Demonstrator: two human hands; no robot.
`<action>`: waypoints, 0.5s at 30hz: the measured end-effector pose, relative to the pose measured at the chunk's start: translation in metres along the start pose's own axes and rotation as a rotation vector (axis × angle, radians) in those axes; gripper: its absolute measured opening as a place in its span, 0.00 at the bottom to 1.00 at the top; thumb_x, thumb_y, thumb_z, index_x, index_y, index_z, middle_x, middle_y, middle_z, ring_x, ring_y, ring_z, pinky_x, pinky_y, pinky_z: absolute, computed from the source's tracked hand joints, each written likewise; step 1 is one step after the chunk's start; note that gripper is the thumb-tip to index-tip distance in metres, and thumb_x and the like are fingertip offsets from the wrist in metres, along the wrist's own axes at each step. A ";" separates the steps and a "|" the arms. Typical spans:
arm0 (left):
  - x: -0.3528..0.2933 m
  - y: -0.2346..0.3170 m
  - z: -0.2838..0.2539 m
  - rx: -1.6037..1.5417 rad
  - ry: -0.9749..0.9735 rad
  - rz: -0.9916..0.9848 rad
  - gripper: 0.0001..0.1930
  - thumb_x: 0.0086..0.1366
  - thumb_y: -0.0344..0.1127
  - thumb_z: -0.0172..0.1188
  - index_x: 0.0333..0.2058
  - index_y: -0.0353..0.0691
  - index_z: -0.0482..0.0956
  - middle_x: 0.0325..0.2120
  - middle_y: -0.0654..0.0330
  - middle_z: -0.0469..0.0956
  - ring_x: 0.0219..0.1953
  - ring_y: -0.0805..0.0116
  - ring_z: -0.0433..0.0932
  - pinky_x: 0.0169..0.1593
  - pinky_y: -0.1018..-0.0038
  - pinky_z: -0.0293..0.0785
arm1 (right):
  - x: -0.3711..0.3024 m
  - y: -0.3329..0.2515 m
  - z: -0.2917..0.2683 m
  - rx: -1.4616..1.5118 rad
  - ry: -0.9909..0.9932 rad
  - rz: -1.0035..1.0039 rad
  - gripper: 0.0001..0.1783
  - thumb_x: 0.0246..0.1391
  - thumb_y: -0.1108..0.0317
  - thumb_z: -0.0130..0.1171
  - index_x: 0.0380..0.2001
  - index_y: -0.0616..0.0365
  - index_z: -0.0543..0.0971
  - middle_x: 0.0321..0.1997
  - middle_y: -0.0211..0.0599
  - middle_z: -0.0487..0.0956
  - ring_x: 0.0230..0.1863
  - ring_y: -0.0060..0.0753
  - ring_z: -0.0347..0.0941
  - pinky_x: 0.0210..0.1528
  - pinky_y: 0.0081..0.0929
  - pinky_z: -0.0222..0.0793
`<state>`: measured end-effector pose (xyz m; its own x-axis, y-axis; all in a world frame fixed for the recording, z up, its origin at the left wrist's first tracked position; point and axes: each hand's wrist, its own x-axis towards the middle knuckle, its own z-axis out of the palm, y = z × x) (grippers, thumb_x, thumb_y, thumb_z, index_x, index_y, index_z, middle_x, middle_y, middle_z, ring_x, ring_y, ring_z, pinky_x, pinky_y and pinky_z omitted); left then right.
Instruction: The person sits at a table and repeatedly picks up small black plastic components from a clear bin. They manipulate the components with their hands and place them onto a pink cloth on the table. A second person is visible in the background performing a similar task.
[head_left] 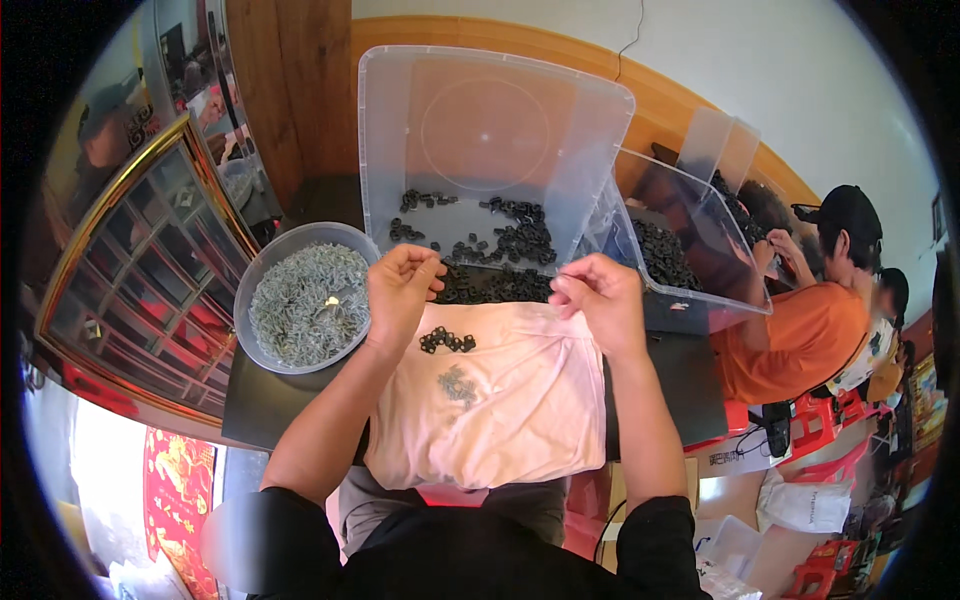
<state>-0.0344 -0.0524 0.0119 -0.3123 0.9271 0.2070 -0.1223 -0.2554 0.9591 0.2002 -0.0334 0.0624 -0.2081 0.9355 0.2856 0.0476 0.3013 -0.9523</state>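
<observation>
A small cluster of black ring-shaped parts [447, 341] is seen lying on a pale pink cloth [500, 400], just beside a smaller heap of grey metal pieces [457, 384] nearer the middle of the cloth. The cloth is spread over the near edge of the dark tabletop [680, 375] and hangs toward the person's lap. The left hand [400, 290] is held above the far left part of the cloth, its fingers curled in narrowly; whether a part is pinched in them cannot be told. The right hand [598, 300] is held over the far right part of the cloth, thumb and fingertips pressed together as if on something small, though nothing can be made out between them.

Beyond the hands, a clear plastic bin [480, 150] is tilted toward the person at the far edge of the tabletop, with more black parts [505, 245] scattered along its lower wall. At the left edge a round grey bowl [262, 270] filled with grey metal pieces is found. To the right, a second clear bin [700, 250] of black parts is set, and past it another person in an orange shirt [800, 330] is seated.
</observation>
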 end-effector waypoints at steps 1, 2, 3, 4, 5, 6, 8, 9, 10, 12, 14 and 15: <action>0.001 0.000 -0.001 0.011 0.009 0.026 0.03 0.58 0.26 0.55 0.31 0.34 0.74 0.23 0.62 0.76 0.22 0.79 0.73 0.25 0.84 0.68 | 0.005 0.010 0.007 0.027 0.017 -0.033 0.02 0.46 0.80 0.57 0.26 0.64 0.76 0.22 0.31 0.75 0.20 0.18 0.70 0.19 0.14 0.66; 0.002 -0.001 -0.001 0.019 0.014 0.053 0.02 0.58 0.25 0.55 0.31 0.34 0.74 0.22 0.62 0.76 0.22 0.80 0.72 0.26 0.85 0.68 | 0.010 0.022 0.011 0.052 0.038 -0.067 0.01 0.46 0.79 0.58 0.25 0.64 0.76 0.21 0.30 0.75 0.19 0.16 0.69 0.19 0.14 0.66; 0.003 -0.002 0.000 0.110 0.007 0.097 0.03 0.57 0.24 0.55 0.31 0.34 0.74 0.22 0.62 0.76 0.22 0.80 0.72 0.26 0.85 0.68 | 0.015 0.036 0.014 0.008 0.087 -0.127 0.02 0.46 0.78 0.59 0.24 0.62 0.77 0.20 0.28 0.74 0.15 0.13 0.65 0.16 0.13 0.63; 0.002 -0.006 -0.001 0.200 0.000 0.138 0.03 0.57 0.24 0.55 0.31 0.33 0.74 0.22 0.63 0.76 0.22 0.81 0.71 0.26 0.84 0.68 | 0.015 0.043 0.018 0.010 0.088 -0.111 0.02 0.46 0.78 0.60 0.23 0.62 0.77 0.19 0.27 0.73 0.15 0.12 0.64 0.15 0.13 0.62; 0.002 -0.009 -0.001 0.290 -0.007 0.178 0.03 0.56 0.23 0.55 0.31 0.33 0.75 0.22 0.63 0.75 0.22 0.81 0.70 0.26 0.84 0.68 | 0.015 0.049 0.020 0.012 0.089 -0.096 0.02 0.46 0.77 0.60 0.23 0.62 0.77 0.19 0.26 0.72 0.14 0.11 0.62 0.14 0.12 0.61; 0.003 -0.012 -0.001 0.306 -0.008 0.206 0.04 0.56 0.23 0.56 0.31 0.32 0.75 0.22 0.63 0.75 0.22 0.82 0.70 0.27 0.84 0.68 | 0.015 0.054 0.021 0.013 0.091 -0.081 0.02 0.46 0.77 0.60 0.23 0.62 0.77 0.18 0.25 0.72 0.13 0.10 0.61 0.13 0.12 0.59; 0.004 -0.015 -0.003 0.341 -0.005 0.259 0.04 0.56 0.22 0.56 0.32 0.32 0.75 0.21 0.64 0.75 0.22 0.82 0.69 0.27 0.84 0.68 | 0.010 0.063 0.022 0.003 0.115 -0.005 0.03 0.45 0.79 0.60 0.21 0.62 0.75 0.17 0.23 0.71 0.20 0.11 0.64 0.18 0.13 0.58; 0.005 -0.015 -0.004 0.334 0.008 0.273 0.04 0.55 0.22 0.56 0.32 0.32 0.75 0.21 0.63 0.75 0.22 0.81 0.69 0.27 0.83 0.68 | 0.008 0.066 0.020 0.022 0.116 0.028 0.03 0.45 0.78 0.59 0.22 0.62 0.75 0.17 0.23 0.71 0.19 0.11 0.63 0.19 0.14 0.59; 0.007 -0.015 -0.005 0.326 0.022 0.284 0.04 0.55 0.22 0.56 0.31 0.32 0.75 0.21 0.62 0.75 0.22 0.81 0.70 0.27 0.83 0.68 | 0.007 0.068 0.019 0.041 0.116 0.062 0.04 0.46 0.78 0.59 0.22 0.62 0.75 0.17 0.23 0.71 0.19 0.11 0.63 0.20 0.14 0.59; 0.006 -0.011 -0.004 0.427 0.034 0.316 0.04 0.54 0.22 0.56 0.30 0.34 0.76 0.22 0.61 0.75 0.22 0.77 0.71 0.28 0.81 0.69 | 0.007 0.067 0.019 0.034 0.128 0.075 0.04 0.46 0.78 0.58 0.22 0.62 0.74 0.17 0.25 0.71 0.19 0.12 0.64 0.21 0.15 0.60; 0.005 -0.004 0.000 0.643 0.025 0.358 0.04 0.53 0.22 0.55 0.28 0.35 0.77 0.22 0.59 0.74 0.23 0.72 0.73 0.30 0.77 0.70 | 0.008 0.071 0.018 0.010 0.140 0.040 0.04 0.46 0.78 0.58 0.22 0.62 0.74 0.17 0.26 0.72 0.19 0.14 0.64 0.21 0.16 0.61; 0.005 -0.003 0.004 0.791 -0.039 0.447 0.04 0.52 0.23 0.55 0.28 0.36 0.77 0.23 0.58 0.73 0.26 0.68 0.73 0.31 0.75 0.71 | 0.010 0.081 0.018 -0.010 0.146 0.002 0.04 0.46 0.77 0.59 0.22 0.62 0.74 0.17 0.27 0.72 0.19 0.15 0.64 0.22 0.17 0.61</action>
<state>-0.0319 -0.0457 0.0105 -0.1415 0.7995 0.5838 0.6895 -0.3436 0.6376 0.1843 -0.0035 -0.0137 -0.0633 0.9529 0.2965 0.0576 0.3001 -0.9522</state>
